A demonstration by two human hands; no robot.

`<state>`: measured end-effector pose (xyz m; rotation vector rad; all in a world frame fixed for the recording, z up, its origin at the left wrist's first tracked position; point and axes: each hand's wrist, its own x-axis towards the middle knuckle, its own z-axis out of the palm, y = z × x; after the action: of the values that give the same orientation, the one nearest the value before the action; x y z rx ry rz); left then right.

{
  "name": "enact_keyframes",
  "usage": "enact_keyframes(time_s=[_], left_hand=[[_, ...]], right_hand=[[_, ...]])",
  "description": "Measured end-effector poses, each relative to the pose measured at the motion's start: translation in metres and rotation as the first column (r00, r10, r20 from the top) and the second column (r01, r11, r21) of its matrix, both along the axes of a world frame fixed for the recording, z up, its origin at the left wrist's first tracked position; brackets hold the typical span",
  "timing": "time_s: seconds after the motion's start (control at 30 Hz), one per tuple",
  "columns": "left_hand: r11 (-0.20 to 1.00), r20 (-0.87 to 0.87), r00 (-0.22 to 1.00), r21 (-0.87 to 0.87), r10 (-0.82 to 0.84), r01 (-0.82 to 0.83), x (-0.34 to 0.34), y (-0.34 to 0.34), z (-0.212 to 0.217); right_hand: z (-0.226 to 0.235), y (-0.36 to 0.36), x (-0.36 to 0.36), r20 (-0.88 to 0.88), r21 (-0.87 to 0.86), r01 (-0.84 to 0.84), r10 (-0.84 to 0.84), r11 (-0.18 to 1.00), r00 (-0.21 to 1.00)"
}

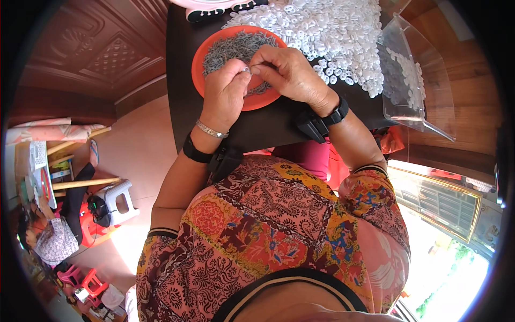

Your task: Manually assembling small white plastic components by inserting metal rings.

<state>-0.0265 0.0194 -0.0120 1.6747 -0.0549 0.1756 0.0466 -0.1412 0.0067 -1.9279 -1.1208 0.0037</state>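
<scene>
Over an orange plastic basin (198, 68), my two hands meet with their fingertips almost touching. My left hand (224, 92) is closed in a pinch, and a tiny whitish piece shows at its fingertips. My right hand (291, 73) pinches right beside it; whatever its thumb and forefinger grip is too small to make out. Many thin grey slivers (236, 47) fill the basin beneath my hands. Behind and to the right spreads a large heap of small white plastic pieces (322, 32), some of which show two holes.
A dark table (185, 126) carries the basin and heap. At the right, a clear plastic bin (399, 104) holds more white pieces. A pink-and-black object (206, 11) stands at the far edge. On the left are a grey stool (122, 201), red stools (94, 283) and another person (56, 241).
</scene>
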Motion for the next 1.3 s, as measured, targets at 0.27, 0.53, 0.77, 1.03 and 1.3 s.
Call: enact_keyframes(time_s=[0.27,0.53,0.77,1.03,1.3], left_hand=[[0.998,-0.064,0.998,-0.058,0.010,-0.014,0.003,-0.002,0.004],[0.969,-0.071,0.997,-0.245,0.010,-0.028,0.005,0.013,0.002],[0.959,-0.038,0.999,-0.283,-0.014,0.002,0.008,0.011,0.001],[0.955,-0.033,0.999,-0.297,0.005,-0.015,0.007,0.009,0.000],[0.956,-0.033,0.999,-0.294,-0.013,0.003,0.009,0.011,-0.004]], right_hand=[[0.010,-0.011,0.002,-0.020,-0.075,0.113,-0.115,0.991,0.993],[0.032,-0.084,0.031,0.110,-0.190,0.485,-0.472,0.854,0.875],[0.002,-0.110,0.041,0.316,-0.390,0.533,-0.435,0.751,0.843],[0.007,-0.108,0.021,0.184,-0.480,0.299,-0.238,0.825,0.954],[-0.006,-0.100,0.023,0.284,-0.448,0.358,-0.249,0.819,0.926]])
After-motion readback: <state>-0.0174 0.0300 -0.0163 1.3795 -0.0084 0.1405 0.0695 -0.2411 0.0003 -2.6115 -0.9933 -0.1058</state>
